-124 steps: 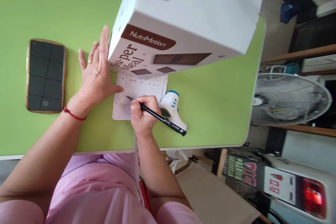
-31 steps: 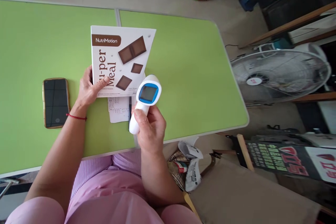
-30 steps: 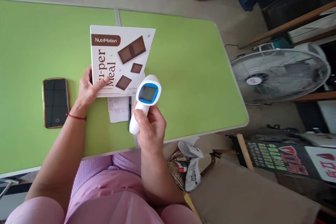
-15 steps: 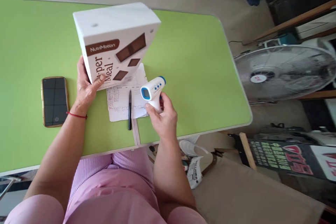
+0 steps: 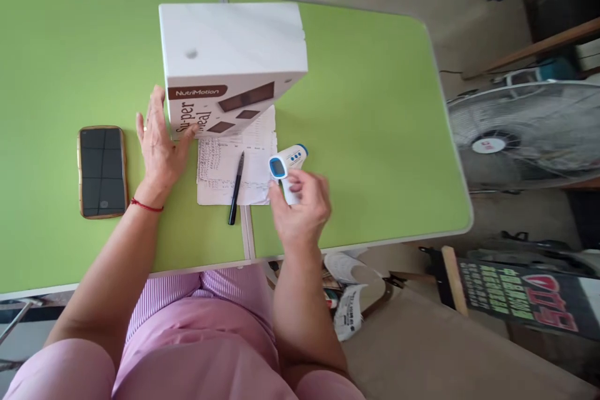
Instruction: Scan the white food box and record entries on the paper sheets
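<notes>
A white box (image 5: 234, 40) with brown print reading "NutriMotion" stands upright, its lower front edge over some written papers (image 5: 234, 178). My left hand (image 5: 162, 144) rests at its lower left side; the thumb touches the front and the other fingers are stretched apart. A white and blue infrared thermometer (image 5: 294, 155) is low over the table, just right of the papers. My right hand (image 5: 304, 206) has its thumb and curled fingers about the thermometer's handle, slightly blurred. On the papers, between my hands, lies a black pen (image 5: 237, 190).
A smartphone (image 5: 102, 172) in a tan case lies left of my left hand on the green table (image 5: 365, 119). Past the table's right end stands a large fan (image 5: 492, 144). A printed sign (image 5: 520, 294) and a beige surface (image 5: 422, 350) are at the lower right.
The box has gone from tilted to more upright, and my left fingers have come out from behind it and spread. The thermometer and right hand have shifted, with the right fingers now curled differently.
</notes>
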### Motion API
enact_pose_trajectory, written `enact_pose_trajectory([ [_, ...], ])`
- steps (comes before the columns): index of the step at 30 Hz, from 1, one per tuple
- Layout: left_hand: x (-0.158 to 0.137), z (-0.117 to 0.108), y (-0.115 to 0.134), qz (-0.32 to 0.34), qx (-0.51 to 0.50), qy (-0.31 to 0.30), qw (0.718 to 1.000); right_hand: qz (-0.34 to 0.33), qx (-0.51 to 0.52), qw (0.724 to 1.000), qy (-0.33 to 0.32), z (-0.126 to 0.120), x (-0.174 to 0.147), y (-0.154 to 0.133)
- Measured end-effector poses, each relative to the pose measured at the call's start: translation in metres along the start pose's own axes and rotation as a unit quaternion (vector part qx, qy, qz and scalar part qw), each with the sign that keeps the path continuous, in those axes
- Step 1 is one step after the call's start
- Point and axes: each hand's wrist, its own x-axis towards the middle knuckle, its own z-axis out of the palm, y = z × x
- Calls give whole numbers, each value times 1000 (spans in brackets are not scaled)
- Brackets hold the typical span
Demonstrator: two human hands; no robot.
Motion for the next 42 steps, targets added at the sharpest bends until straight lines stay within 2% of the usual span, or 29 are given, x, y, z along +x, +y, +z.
enact_pose_trajectory([
  [2,-8,-2,2,-18,29,0,999,7,62,996,-65,8,-3,-18],
  [6,-19,0,2,-45,51,-40,997,13,84,985,-149,21,-1,-34],
  [8,-20,1,1,-48,61,-52,996,4,111,983,-150,20,3,-33],
  [11,-19,3,0,-45,73,-47,995,1,204,973,-108,13,8,-28],
  [15,-18,5,0,-42,70,-39,996,-1,366,925,-103,11,6,-29],
  [17,-18,6,-1,-42,67,-40,996,4,392,913,-111,16,4,-34],
  [23,-19,7,-4,-24,20,-37,999,36,386,915,-114,39,5,-51],
  [29,-20,9,-1,-30,0,-37,999,64,347,933,-63,51,1,-49],
  [34,-20,8,5,-38,-15,-49,998,17,288,956,-57,45,1,-49],
  [38,-19,5,10,-64,-5,-74,995,-9,283,957,-63,43,2,-50],
  [42,-18,3,13,-70,-35,-65,995,-8,282,957,-63,44,2,-51],
])
